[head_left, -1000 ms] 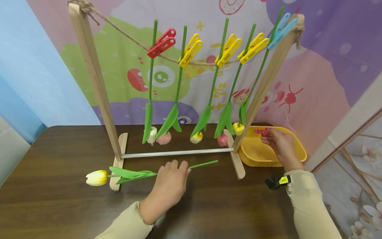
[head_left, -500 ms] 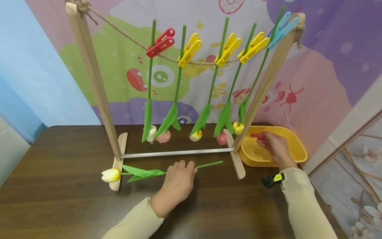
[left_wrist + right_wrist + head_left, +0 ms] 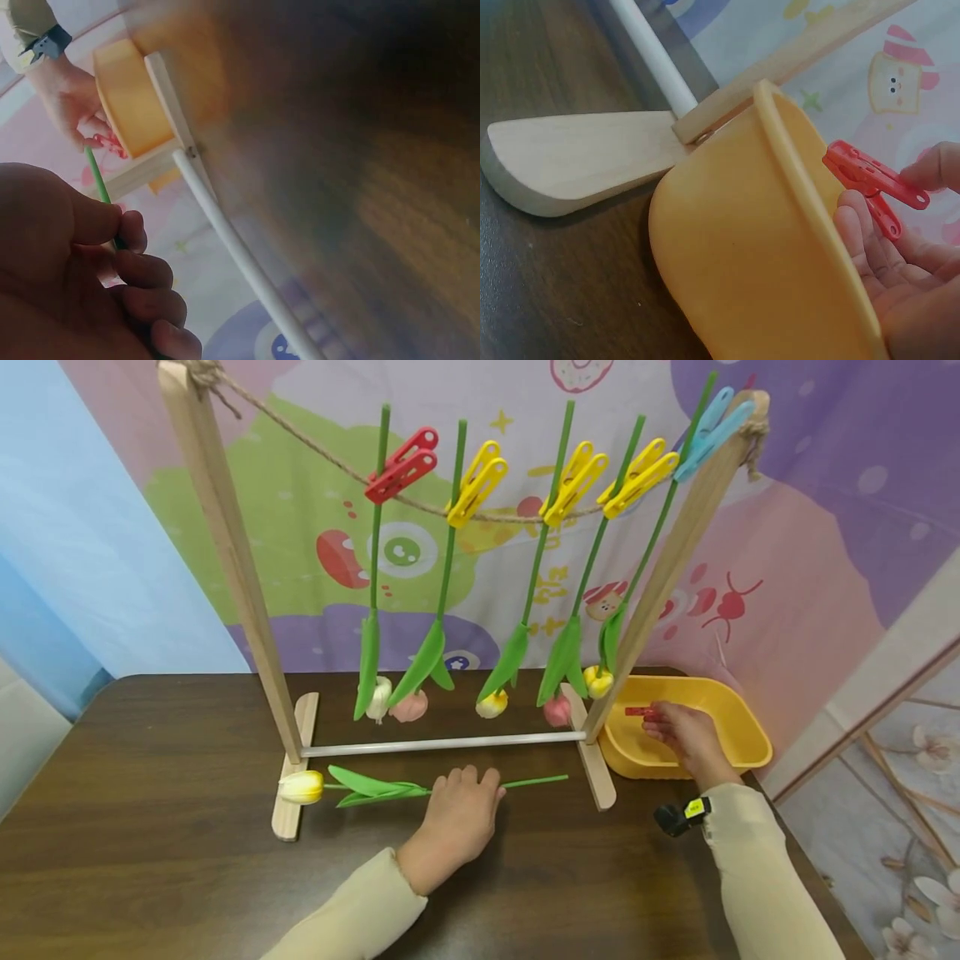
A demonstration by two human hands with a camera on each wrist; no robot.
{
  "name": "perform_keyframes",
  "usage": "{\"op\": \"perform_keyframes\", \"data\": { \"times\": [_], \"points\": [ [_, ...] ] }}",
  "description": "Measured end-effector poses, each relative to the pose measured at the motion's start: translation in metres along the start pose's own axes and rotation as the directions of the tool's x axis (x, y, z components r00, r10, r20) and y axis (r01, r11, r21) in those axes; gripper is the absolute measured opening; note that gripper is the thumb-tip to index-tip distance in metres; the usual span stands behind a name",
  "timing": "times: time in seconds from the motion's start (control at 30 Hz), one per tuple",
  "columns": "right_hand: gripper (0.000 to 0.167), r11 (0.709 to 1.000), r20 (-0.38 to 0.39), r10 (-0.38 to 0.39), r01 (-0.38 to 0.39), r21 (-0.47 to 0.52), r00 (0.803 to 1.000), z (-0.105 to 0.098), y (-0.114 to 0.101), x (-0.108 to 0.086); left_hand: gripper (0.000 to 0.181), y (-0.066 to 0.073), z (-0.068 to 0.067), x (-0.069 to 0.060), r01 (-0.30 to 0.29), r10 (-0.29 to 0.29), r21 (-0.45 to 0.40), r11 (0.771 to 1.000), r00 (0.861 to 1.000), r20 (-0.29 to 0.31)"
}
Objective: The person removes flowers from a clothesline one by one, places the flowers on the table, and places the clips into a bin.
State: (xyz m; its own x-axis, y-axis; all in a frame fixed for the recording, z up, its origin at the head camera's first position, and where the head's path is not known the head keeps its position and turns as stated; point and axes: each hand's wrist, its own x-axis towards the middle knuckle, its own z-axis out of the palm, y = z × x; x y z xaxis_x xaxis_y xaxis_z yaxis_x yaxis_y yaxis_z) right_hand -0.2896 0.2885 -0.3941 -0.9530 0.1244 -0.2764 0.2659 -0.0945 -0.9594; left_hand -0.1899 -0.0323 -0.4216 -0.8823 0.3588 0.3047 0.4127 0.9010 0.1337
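My left hand [image 3: 459, 818] grips the green stem of a yellow-and-white artificial tulip [image 3: 302, 787], held roughly level in front of the rack's white crossbar. In the left wrist view the fingers curl round that stem [image 3: 99, 180]. My right hand [image 3: 692, 739] is over the yellow basin [image 3: 756, 752] and holds a red clothespin [image 3: 874, 184] between thumb and fingers. Several tulips hang head down from the twine [image 3: 322, 447], fastened by a red clothespin [image 3: 401, 467], yellow clothespins [image 3: 478, 485] and a blue clothespin [image 3: 712, 437].
The wooden rack has a left post [image 3: 225, 543], a right post [image 3: 667, 568] and a white crossbar [image 3: 442, 744], with flat feet on the dark wooden table [image 3: 150, 885]. A printed cloth [image 3: 480, 568] hangs behind. The basin stands beside the right foot.
The left hand has moved right with the tulip, whose bloom now lies over the rack's left foot. The right hand has shifted slightly left and down with the red clothespin.
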Motion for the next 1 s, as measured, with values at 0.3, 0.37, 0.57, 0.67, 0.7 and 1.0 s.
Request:
{"op": "perform_keyframes", "data": {
  "times": [0.3,0.37,0.57,0.67,0.7,1.0],
  "points": [
    [0.038,0.989,0.056,0.009,-0.001,-0.151,0.998,-0.001,0.005,0.011,0.023,0.002,0.007,0.005,0.0,0.005,-0.039,0.999,0.993,0.116],
    [0.041,0.983,0.053,0.021,-0.011,-0.184,0.998,-0.001,0.005,0.012,0.023,0.002,0.008,0.007,0.0,0.005,-0.041,0.999,0.993,0.119],
    [0.049,0.964,0.036,0.048,-0.037,-0.264,0.998,0.002,0.006,0.017,0.022,0.004,0.012,0.01,0.002,0.005,-0.053,0.999,0.991,0.136],
    [0.05,0.957,0.038,0.054,-0.041,-0.287,0.998,0.004,0.007,0.019,0.022,0.004,0.015,0.012,-0.001,0.007,-0.052,0.999,0.992,0.126],
    [0.051,0.955,0.037,0.058,-0.044,-0.293,0.998,0.004,0.007,0.019,0.022,0.004,0.017,0.012,-0.001,0.007,-0.05,0.999,0.993,0.121],
    [0.05,0.949,0.05,0.076,-0.057,-0.31,0.996,0.004,0.009,0.025,0.022,0.003,0.026,0.021,0.036,-0.031,-0.036,0.999,0.99,0.136]
  ]
}}
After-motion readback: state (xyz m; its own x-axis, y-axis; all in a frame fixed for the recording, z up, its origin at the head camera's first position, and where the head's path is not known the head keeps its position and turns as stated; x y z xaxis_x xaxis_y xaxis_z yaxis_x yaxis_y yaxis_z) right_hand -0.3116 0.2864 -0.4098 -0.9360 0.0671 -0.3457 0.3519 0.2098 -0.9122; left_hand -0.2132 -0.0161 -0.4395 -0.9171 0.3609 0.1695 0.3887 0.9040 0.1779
